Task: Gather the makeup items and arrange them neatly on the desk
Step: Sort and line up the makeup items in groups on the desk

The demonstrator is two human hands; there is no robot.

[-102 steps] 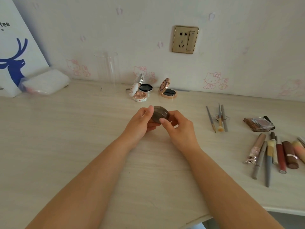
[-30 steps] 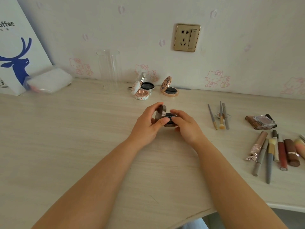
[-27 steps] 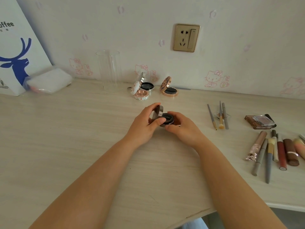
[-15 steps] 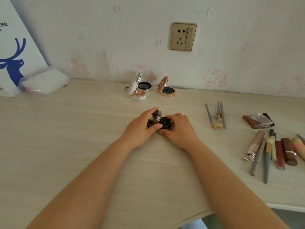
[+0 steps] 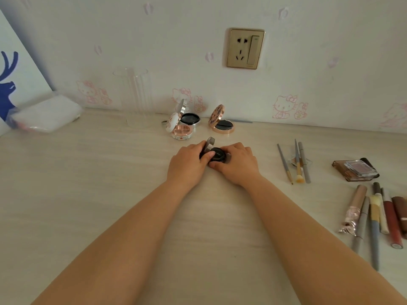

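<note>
1. Both hands meet on a dark round compact [image 5: 217, 154] sitting on the worktop [image 5: 88, 194], mid-width, toward the back edge.
2. Left hand [image 5: 187, 164] curls round the compact's left side, thumb laid on its black top; the raised lid [image 5: 209, 143] stands tilted above its fingers.
3. Right hand [image 5: 239, 165] curls round the compact's right side, fingertips on its rim.
4. Just behind, near the back edge: white floral compact [image 5: 179, 127], silver compact [image 5: 189, 117], rose-gold compact [image 5: 221, 123], all with lids up.
5. Clear glass tube [image 5: 133, 95] stands upright left of them.
6. Three thin brushes [image 5: 296, 160] lie right of the hands.
7. Brown eyeshadow palette [image 5: 355, 169] further right, near the right edge.
8. Row of tubes and pencils [image 5: 374, 216] lies by the right edge, in front of the palette.
9. Wrapped white pack [image 5: 46, 113] at the back-left corner.
</note>
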